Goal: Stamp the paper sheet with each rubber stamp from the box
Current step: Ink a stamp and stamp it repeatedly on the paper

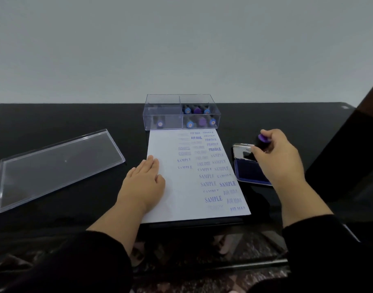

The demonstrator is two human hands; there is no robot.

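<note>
With the left hand flat on the paper sheet at mid-bench and the right hand pinching a purple-topped rubber stamp over the ink pad, a tilted or underinked press could print faintly or overlap crowded marks.

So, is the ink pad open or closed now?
Open. The ink pad's lid stands raised at the far end, its dark blue surface is exposed, and the right hand holds a stamp over it.
</note>
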